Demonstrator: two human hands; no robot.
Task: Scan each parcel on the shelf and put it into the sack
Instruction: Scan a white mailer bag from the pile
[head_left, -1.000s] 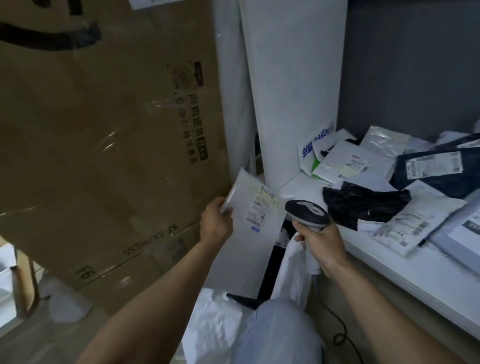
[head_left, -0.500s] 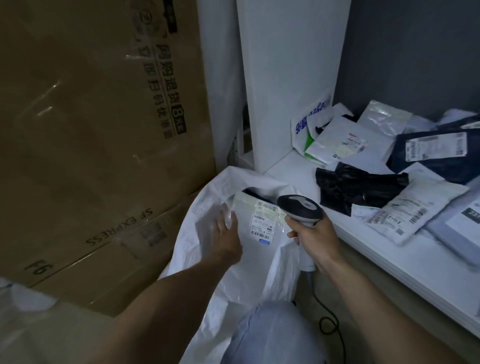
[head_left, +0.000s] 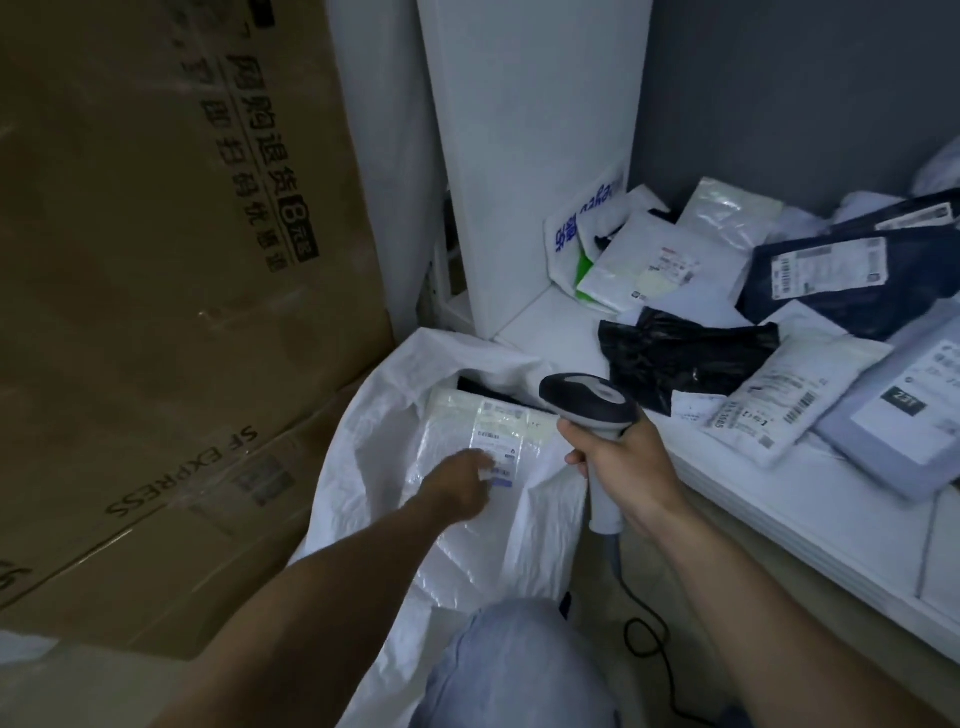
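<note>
Open sack (head_left: 374, 415) mouth beside cardboard box (head_left: 156, 312)

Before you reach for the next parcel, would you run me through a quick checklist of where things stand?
1. White parcel inside the sack: ok, it lies in the open mouth, label up.
2. Left hand free: cannot tell; it is blurred over the parcel, so the release is unclear.
3. Scanner in the right hand: ok, gripped by the handle.
4. Sack mouth open: ok, the rim stands wide beside the shelf.
5. Parcels left to scan: ok, several on the shelf; the black parcel lies nearest.
6. Scanner cable clear: ok, it hangs below the shelf.
</note>
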